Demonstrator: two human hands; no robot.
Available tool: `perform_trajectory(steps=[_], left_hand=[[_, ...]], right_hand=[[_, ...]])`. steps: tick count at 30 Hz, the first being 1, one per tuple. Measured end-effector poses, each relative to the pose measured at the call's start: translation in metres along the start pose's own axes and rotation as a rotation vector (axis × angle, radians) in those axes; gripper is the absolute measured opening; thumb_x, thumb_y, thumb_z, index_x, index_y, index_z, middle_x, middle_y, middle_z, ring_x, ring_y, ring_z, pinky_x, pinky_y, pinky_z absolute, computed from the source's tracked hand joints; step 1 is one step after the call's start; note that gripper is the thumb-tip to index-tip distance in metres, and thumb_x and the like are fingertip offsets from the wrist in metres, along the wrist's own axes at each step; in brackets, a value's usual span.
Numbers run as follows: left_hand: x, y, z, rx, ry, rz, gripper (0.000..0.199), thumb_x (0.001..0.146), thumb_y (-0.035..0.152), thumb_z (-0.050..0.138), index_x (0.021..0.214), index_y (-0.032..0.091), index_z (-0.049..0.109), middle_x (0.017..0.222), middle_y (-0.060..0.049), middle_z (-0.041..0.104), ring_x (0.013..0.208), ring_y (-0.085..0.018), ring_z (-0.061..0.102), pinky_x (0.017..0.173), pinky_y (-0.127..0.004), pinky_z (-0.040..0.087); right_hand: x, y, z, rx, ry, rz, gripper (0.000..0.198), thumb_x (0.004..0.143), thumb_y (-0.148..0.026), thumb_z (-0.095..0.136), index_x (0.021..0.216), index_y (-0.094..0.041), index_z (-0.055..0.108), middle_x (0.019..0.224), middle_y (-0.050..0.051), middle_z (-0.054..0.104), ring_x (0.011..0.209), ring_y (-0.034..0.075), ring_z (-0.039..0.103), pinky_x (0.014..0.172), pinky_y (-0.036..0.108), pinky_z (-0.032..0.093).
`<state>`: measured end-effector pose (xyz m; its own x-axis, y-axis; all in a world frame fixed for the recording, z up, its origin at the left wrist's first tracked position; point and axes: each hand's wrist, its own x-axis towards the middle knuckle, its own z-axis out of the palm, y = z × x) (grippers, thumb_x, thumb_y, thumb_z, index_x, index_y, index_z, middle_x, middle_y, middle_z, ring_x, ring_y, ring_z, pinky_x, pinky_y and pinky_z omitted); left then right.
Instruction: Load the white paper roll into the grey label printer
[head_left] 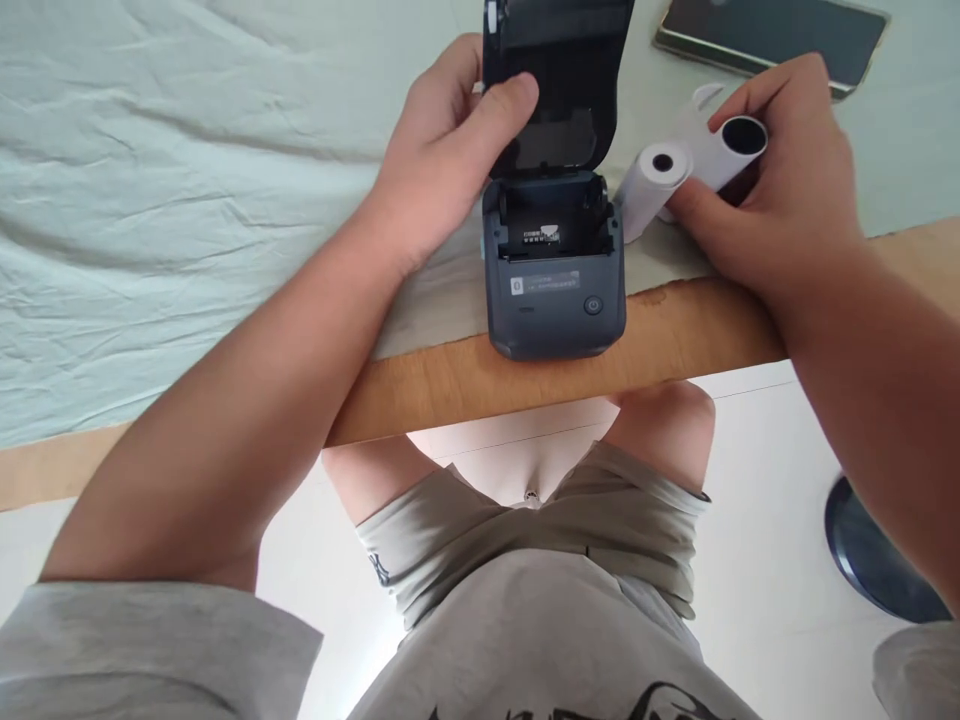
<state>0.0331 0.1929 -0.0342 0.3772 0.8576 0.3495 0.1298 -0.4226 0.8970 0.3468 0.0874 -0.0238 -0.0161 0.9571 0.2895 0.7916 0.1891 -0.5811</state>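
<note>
A small dark blue-grey label printer (556, 310) sits at the table's front edge with its lid (574, 60) raised. Its paper bay is exposed, and a power button shows on the front. My left hand (457, 150) is closed on the lid, thumb on the inner face and fingers mostly hidden behind it. To the right of the printer, a white paper roll (651, 190) with a small dark core leans beside a white roll (712, 155) with a wider dark opening. My right hand (795, 170) is closed around the wider roll, its thumb reaching between the two.
A dark smartphone (780, 38) lies at the upper right. A wrinkled pale green cloth (187, 200) covers the table, leaving a wooden front edge (450, 385) bare. Below are my legs and a round black object (877, 560) on the floor.
</note>
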Motion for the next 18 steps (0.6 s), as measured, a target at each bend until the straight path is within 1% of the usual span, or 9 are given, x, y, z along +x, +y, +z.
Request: perform_trajectory(steps=[1,2,4,8,11,13,16,18], left_hand=[[0.001,-0.005,0.001,-0.019,-0.108,0.031,0.074,0.087,0.101,0.089,0.105,0.031,0.072,0.108,-0.008,0.078,0.103,-0.031,0.068,0.093,-0.052,0.064],[0.0,-0.008,0.001,-0.001,-0.126,0.075,0.081,0.084,0.111,0.08,0.101,0.032,0.071,0.106,-0.008,0.077,0.102,-0.031,0.066,0.096,-0.053,0.063],[-0.005,-0.009,-0.001,0.053,-0.11,0.109,0.084,0.088,0.115,0.069,0.1,0.032,0.071,0.105,-0.007,0.076,0.102,-0.031,0.065,0.096,-0.054,0.061],[-0.013,-0.005,-0.004,0.109,-0.062,0.121,0.08,0.096,0.112,0.061,0.091,0.032,0.065,0.097,-0.006,0.071,0.097,-0.03,0.061,0.09,-0.052,0.052],[-0.011,-0.007,-0.004,0.119,-0.05,0.1,0.081,0.1,0.111,0.056,0.086,0.031,0.059,0.089,-0.004,0.064,0.092,-0.027,0.055,0.085,-0.049,0.046],[-0.009,-0.009,-0.004,0.118,-0.055,0.074,0.081,0.099,0.111,0.056,0.086,0.032,0.058,0.086,-0.003,0.062,0.09,-0.026,0.052,0.083,-0.048,0.046],[-0.009,-0.007,-0.003,0.119,-0.06,0.042,0.077,0.097,0.109,0.062,0.085,0.032,0.06,0.086,-0.002,0.063,0.087,-0.025,0.051,0.079,-0.048,0.05],[-0.014,-0.004,-0.002,0.129,-0.016,0.031,0.072,0.104,0.1,0.063,0.085,0.031,0.062,0.087,-0.002,0.066,0.086,-0.024,0.055,0.08,-0.048,0.054]], right_hand=[[-0.001,0.0,0.0,0.007,0.005,0.002,0.054,0.088,-0.024,0.091,0.129,-0.024,0.056,0.121,-0.001,0.066,0.082,0.004,0.039,0.081,0.03,0.041],[-0.002,0.0,-0.001,0.015,0.013,0.004,0.056,0.088,-0.024,0.091,0.131,-0.025,0.055,0.12,-0.001,0.064,0.082,0.004,0.039,0.08,0.029,0.041],[-0.003,0.0,-0.001,0.035,0.026,0.009,0.058,0.088,-0.026,0.091,0.133,-0.026,0.054,0.117,0.0,0.061,0.082,0.005,0.04,0.077,0.028,0.04],[-0.002,0.0,0.0,0.106,0.031,0.026,0.065,0.082,-0.04,0.098,0.124,-0.026,0.051,0.112,0.001,0.057,0.081,0.006,0.038,0.068,0.027,0.038],[-0.001,0.001,0.002,0.159,0.018,0.041,0.071,0.077,-0.05,0.1,0.119,-0.026,0.048,0.11,0.001,0.057,0.076,0.006,0.041,0.063,0.029,0.037],[-0.002,0.0,0.002,0.172,0.024,0.037,0.068,0.078,-0.053,0.099,0.117,-0.026,0.051,0.11,0.002,0.059,0.078,0.007,0.045,0.064,0.031,0.037],[-0.007,-0.005,-0.001,0.155,0.044,0.029,0.054,0.085,-0.052,0.094,0.118,-0.026,0.059,0.111,0.004,0.064,0.085,0.01,0.048,0.072,0.032,0.037],[-0.009,-0.008,-0.003,0.143,0.038,0.036,0.051,0.086,-0.048,0.094,0.121,-0.028,0.063,0.113,0.003,0.066,0.087,0.009,0.049,0.075,0.032,0.037]])
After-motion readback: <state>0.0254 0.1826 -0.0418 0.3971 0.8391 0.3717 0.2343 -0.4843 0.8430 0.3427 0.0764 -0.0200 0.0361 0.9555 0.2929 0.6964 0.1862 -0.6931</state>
